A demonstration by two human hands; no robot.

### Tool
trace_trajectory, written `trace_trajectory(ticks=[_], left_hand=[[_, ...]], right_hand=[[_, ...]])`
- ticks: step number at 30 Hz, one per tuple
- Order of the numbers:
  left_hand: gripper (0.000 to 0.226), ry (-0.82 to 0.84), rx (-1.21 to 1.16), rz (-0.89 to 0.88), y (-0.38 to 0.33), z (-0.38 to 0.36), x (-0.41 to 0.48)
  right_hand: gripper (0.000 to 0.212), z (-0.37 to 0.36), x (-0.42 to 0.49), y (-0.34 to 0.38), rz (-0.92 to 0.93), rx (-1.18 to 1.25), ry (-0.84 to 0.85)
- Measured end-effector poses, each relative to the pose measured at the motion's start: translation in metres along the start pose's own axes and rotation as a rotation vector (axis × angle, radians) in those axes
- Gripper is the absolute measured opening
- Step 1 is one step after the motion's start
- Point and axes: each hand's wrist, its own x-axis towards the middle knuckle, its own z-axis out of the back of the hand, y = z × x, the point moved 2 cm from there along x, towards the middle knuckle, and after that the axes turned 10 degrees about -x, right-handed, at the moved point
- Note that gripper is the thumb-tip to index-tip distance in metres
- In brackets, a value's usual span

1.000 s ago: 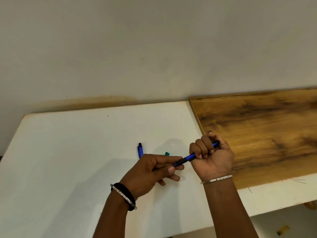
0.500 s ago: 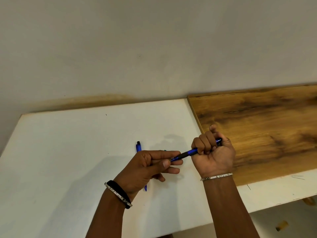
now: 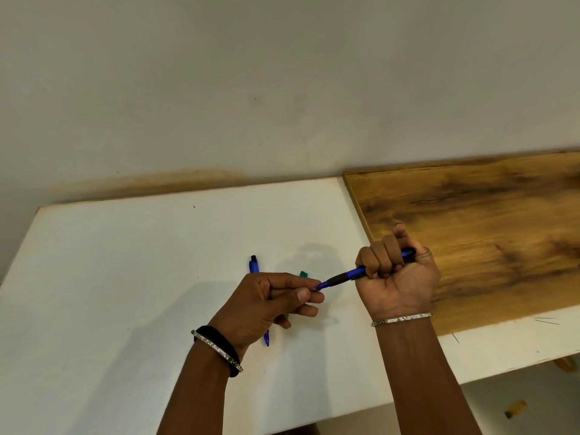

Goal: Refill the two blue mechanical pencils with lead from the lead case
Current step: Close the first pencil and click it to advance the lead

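Two blue pencils (one held)

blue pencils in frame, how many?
2. One blue pencil is gripped in the right hand, its tip at the left hand fingertips. The other pencil lies on the white table, mostly hidden under the left hand.

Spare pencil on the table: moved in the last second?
No. The spare pencil lies at the same angle and the same way off the wood panel's left edge. Its slight drift in frame matches the panel's, so the camera moved.
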Motion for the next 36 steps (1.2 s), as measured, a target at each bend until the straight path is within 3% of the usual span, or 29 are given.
trace_trajectory(ticks=[10, 17, 23, 28, 31, 36], left_hand=[[0.018, -0.065, 0.041, 0.039, 0.0007, 0.0021, -0.0003], [0.018, -0.090, 0.043, 0.054, 0.0002, 0.0025, -0.0006], [0.018, -0.143, 0.057, 0.067, 0.0001, 0.0022, -0.0007], [0.019, -0.162, 0.040, 0.070, 0.0007, 0.0030, -0.0008], [0.021, -0.156, 0.021, 0.070, 0.0001, 0.0027, -0.0010], [0.036, -0.133, -0.018, 0.071, -0.0019, 0.0008, -0.0012]], right_hand=[[0.014, 0.0046, -0.0003, 0.0064, 0.065, -0.030, -0.030], [0.030, 0.0044, 0.0010, 0.0053, 0.061, -0.035, -0.021], [0.014, -0.0007, -0.0002, 0.0082, 0.086, -0.061, -0.006], [0.026, 0.0004, -0.0006, 0.0085, 0.101, -0.061, 0.007], [0.019, -0.0002, -0.0005, 0.0088, 0.106, -0.059, 0.015], [0.030, 0.0039, 0.0016, 0.0089, 0.101, -0.037, 0.019]])
